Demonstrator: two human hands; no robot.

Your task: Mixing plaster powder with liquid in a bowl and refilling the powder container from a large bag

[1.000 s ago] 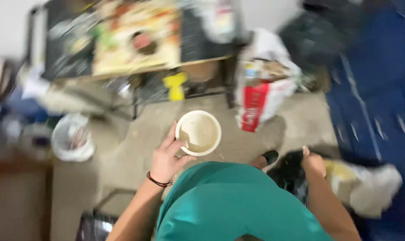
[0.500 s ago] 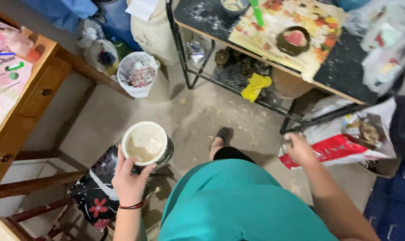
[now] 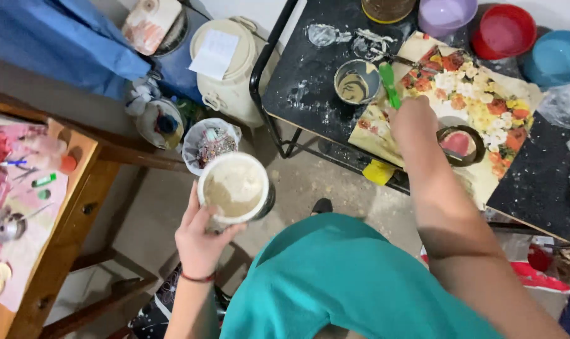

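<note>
The left hand (image 3: 200, 242) was wrapped from below around a round white plastic tub of pale beige paste (image 3: 234, 187), fingers closed on its near wall and the rim held close to level above the bare concrete floor (image 3: 310, 182), in front of the teal shirt (image 3: 354, 282). The right hand (image 3: 413, 122) was stretched well forward over the black speckled counter (image 3: 297, 81), closed around the lower part of a green plastic handle (image 3: 388, 81) whose far end pointed just past the fingers toward a small round metal-rimmed cup of brownish liquid (image 3: 354, 81). Under that hand lay a flower-printed board (image 3: 479, 107), and just to its outer side a dark-rimmed dish with pink contents (image 3: 459, 143). Doing this well seemed to call for keeping the tub level and tucked near the body while the reaching arm worked (the paste looked soft enough to slop), and for a firm grip low on the handle so the tool would not tip the small cup beyond it. Whether the tool's tip touched the cup could not be told. Farther beyond the right hand stood purple, red and blue plastic bowls (image 3: 504, 28); off past the left hand, a wooden side table (image 3: 77, 188).
</note>
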